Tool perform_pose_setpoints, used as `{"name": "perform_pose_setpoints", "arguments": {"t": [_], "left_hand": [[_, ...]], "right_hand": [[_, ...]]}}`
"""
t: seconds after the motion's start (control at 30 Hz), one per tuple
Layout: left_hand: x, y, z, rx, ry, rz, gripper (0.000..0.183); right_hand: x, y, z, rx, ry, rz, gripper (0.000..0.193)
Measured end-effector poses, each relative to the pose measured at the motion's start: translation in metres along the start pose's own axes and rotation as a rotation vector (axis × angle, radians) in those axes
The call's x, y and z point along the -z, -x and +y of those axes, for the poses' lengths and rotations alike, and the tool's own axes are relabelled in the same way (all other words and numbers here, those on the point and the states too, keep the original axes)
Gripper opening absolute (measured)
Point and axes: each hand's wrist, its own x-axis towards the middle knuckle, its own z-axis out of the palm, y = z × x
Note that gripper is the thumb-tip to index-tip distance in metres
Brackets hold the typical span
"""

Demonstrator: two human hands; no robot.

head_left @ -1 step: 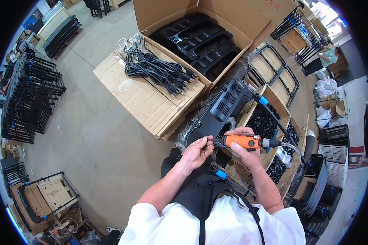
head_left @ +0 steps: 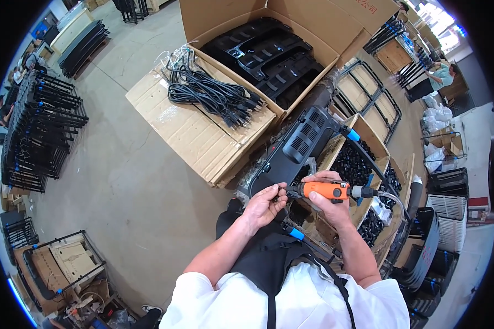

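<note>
Head view: right hand (head_left: 328,204) grips an orange driver (head_left: 325,190), its tip meeting the left hand (head_left: 264,205), which pinches at a black panel's (head_left: 295,147) lower edge.

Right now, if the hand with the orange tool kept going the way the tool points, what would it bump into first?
The right hand holds the orange tool with its tip aimed left, so it would probably meet the left hand's fingers first, right at the edge of the black vented panel.

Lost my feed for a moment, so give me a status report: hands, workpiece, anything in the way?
Right hand grips orange power screwdriver. Left hand pinches at its tip, against black vented panel. Screwdriver's hose trails right; nothing blocking.
</note>
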Motion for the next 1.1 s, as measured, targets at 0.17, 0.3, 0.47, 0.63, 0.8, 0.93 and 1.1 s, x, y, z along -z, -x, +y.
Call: {"name": "perform_pose_setpoints", "arguments": {"t": [0.17,0.3,0.47,0.63,0.8,0.93,1.1], "left_hand": [[0.01,-0.006,-0.001,0.052,0.08,-0.18,0.032],[-0.013,-0.006,-0.007,0.017,0.097,-0.071,0.033],[-0.023,0.003,-0.007,0.039,-0.162,0.055,0.031],[-0.001,0.003,0.0,0.039,-0.3,-0.042,0.029],[-0.01,0.007,0.012,0.038,-0.317,-0.007,0.031],[-0.015,0.011,0.018,0.048,-0.299,0.063,0.033],[-0.006,0.006,0.018,0.025,-0.298,0.065,0.033]], "right_hand": [[-0.007,-0.004,-0.005,0.003,0.064,-0.024,0.049],[-0.021,-0.015,0.001,0.014,0.08,0.031,0.047],[-0.031,-0.045,0.022,0.106,0.153,0.08,0.05],[-0.039,-0.062,0.021,0.075,0.172,0.074,0.049],[-0.043,-0.07,0.023,0.027,0.201,0.038,0.048],[-0.044,-0.076,0.024,0.073,0.4,-0.028,0.035],[-0.055,-0.085,0.024,0.104,0.393,-0.029,0.029]]}}
